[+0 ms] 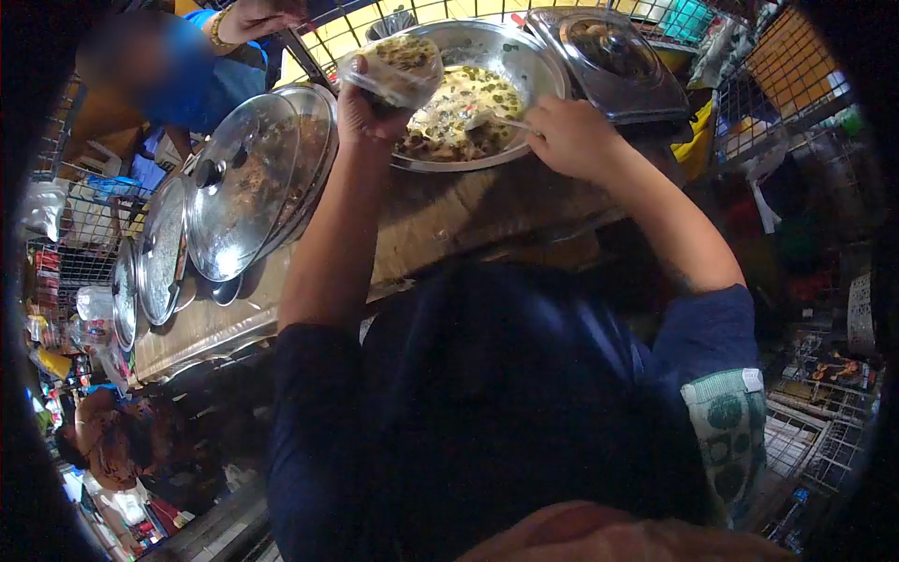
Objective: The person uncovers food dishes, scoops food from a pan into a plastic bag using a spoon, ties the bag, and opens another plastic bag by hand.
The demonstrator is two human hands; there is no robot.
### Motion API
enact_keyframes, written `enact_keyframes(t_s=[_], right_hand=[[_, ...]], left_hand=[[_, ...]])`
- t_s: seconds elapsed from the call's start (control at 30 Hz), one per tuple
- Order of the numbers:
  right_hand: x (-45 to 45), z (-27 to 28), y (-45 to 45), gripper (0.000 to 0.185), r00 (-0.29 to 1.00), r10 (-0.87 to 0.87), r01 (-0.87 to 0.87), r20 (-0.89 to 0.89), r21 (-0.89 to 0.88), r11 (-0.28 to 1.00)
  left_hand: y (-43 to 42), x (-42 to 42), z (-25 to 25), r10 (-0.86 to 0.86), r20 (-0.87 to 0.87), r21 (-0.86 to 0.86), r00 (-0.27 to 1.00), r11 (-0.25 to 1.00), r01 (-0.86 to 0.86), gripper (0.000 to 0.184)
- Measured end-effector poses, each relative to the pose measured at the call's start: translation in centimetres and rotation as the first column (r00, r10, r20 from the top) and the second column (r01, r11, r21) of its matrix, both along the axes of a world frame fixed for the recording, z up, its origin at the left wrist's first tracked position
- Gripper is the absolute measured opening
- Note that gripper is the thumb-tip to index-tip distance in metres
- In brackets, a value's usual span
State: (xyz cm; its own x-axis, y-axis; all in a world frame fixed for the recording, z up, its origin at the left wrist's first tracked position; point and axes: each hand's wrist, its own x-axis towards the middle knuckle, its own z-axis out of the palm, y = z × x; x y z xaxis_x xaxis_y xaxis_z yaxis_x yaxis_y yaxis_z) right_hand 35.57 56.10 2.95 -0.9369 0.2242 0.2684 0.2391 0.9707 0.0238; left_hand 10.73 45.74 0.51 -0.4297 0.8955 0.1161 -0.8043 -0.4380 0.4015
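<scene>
Steel, wide and shallow, the basin [536,67] holds yellow food dotted with green and serves as the landmark. The left hand [370,120] is closed around a clear tub [405,67] of similar food, its palm low and thumb up the side, over the basin's left rim, probably so that drips land inside. The right hand [579,136], at the basin's right rim, is curled shut on the handle of a spoon [485,120], whose head sits in the food; that side hold likely keeps the fingers clean. Left of the basin, a big glass lid [251,183] covers brown food, presumably for protection; right of it stands a lidded dish [609,51]. Beyond the basin, to the left, is another person's hand [265,16]; I cannot tell its grip.
</scene>
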Motion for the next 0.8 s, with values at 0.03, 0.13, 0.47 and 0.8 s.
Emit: enact_keyframes(t_s=[0.03,0.13,0.47,0.8], right_hand=[[0.0,0.2,-0.1,0.020,1.000,0.001,-0.001,0.000,0.000,1.000],[0.0,0.5,-0.2,0.023,0.998,-0.034,0.034,0.044,-0.015,0.999],[-1.1,2.4,-1.5,0.023,0.945,0.130,-0.106,-0.301,0.094,0.990],[-8.3,-0.3,-5.1,0.025,0.942,-0.331,-0.207,0.051,-0.688,-0.695]], left_hand=[[0.0,0.1,0.2,0.001,0.000,0.000,1.000,1.000,-0.001,0.068],[-0.2,0.4,0.4,0.001,-0.023,0.004,1.000,1.000,-0.001,0.065],[-0.4,0.7,0.7,0.080,0.007,-0.062,0.997,0.995,-0.080,0.053],[-1.3,1.5,1.9,0.065,-0.042,0.014,0.997,0.998,-0.064,0.059]])
